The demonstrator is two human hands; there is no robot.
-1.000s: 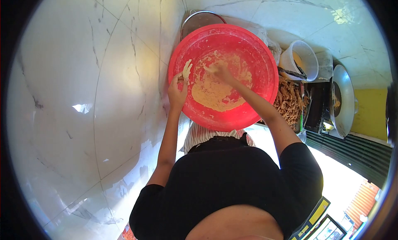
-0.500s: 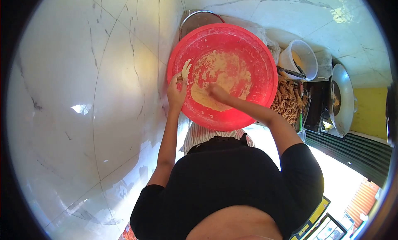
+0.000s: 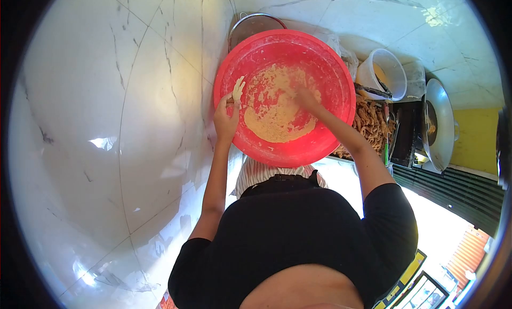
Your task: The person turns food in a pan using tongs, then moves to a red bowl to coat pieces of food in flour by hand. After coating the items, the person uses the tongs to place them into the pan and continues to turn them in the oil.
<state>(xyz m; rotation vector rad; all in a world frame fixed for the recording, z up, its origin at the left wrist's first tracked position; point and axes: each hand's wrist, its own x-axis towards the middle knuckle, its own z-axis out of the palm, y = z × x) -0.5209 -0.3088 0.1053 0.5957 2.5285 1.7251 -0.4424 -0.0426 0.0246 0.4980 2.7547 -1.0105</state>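
A big red plastic basin [image 3: 335, 69] holds a pool of pale yellow batter [image 3: 274, 122]. My left hand [image 3: 228, 114] grips the basin's left rim, with batter stuck to the thumb. My right hand [image 3: 306, 98] is down inside the basin, fingers in the batter at its right side; whether they hold any is hidden by the smear. Batter streaks coat the basin's inner wall.
A metal pot [image 3: 250, 23] sits behind the basin. To the right are a white bucket [image 3: 384, 74], a tray of fried brown strips [image 3: 370, 125] and a wok [image 3: 437, 122] on a stove. White marble tiles cover the left side.
My right hand swept from the basin's far side down to the near middle, then across to the right side. The left hand stayed on the rim.
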